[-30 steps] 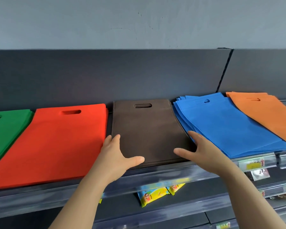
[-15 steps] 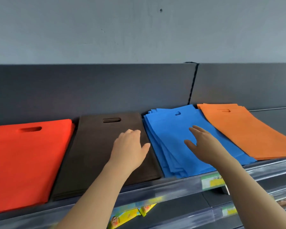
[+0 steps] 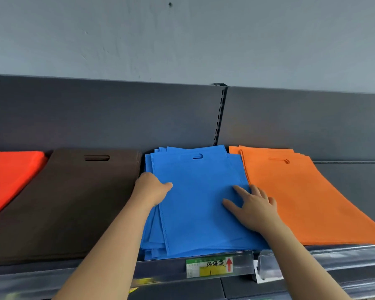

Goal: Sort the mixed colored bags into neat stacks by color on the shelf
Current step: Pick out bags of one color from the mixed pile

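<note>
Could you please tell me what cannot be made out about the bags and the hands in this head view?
- Red stack: cut off by the left edge.
- Left hand: fingers curl over the blue stack's left edge, so their grip is hidden.
- Bag count per stack: layers too thin to count.
- Blue stack's right side: covered by the right hand, lying flat.
- Price label: small print unreadable.
- Orange stack: its front corner runs off the right edge.

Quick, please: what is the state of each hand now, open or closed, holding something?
Left hand: at the left edge of the blue bags; grip cannot be told.
Right hand: open, flat on the blue bags, holding nothing.
</note>
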Available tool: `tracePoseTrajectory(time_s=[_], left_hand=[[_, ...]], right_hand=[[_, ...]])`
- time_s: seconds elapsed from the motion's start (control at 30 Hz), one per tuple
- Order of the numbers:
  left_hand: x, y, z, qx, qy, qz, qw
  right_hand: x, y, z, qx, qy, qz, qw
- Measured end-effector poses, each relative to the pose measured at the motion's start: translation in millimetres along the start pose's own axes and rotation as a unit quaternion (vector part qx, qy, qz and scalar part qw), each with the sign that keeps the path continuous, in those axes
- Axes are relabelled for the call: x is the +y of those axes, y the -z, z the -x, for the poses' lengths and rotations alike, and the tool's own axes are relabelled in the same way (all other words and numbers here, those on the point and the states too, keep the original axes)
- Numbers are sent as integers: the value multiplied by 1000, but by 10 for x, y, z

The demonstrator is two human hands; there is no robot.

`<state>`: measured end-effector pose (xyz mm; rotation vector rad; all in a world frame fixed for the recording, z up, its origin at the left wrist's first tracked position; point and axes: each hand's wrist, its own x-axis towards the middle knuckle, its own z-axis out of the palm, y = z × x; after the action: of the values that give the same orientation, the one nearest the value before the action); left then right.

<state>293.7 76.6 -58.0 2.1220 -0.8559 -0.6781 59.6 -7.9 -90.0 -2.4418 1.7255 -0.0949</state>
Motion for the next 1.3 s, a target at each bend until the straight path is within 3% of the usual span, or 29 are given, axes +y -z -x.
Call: tracePoseTrajectory(time_s=[0.2,0.33,0.57,0.7,0.77,0.83,0.9,1.0,1.13,1.3], left_hand=[[96,-34,-61,-55,24,166,984],[126,-17,-55,-90,-27,216,972],[275,248,94,-6,-130,259,957],[229,555,142,-7,-176,309,935],[219,611,171,-12,-200,316,927],[224,621,203,-21,-230,320,919],[243,635,245,-29,-255,316,913],[315,750,282,0,-291,288,912],[382,844,301,60,-306,241,919],[369,679,325,47,-322,192,926]], right_hand=[[51,-70,-29,16,25,7,1000],[50,-93,-74,2,26,1,1000],[144,-8,-147,-4,-21,-97,995],[158,146,-222,-13,-47,-128,991],[74,291,-248,-25,-23,-302,953],[-38,429,-270,-21,11,-491,871],[-133,571,-293,26,30,-578,815],[-227,806,-272,105,82,-637,759],[-301,876,-215,146,126,-659,727],[-369,760,-125,165,102,-649,735]])
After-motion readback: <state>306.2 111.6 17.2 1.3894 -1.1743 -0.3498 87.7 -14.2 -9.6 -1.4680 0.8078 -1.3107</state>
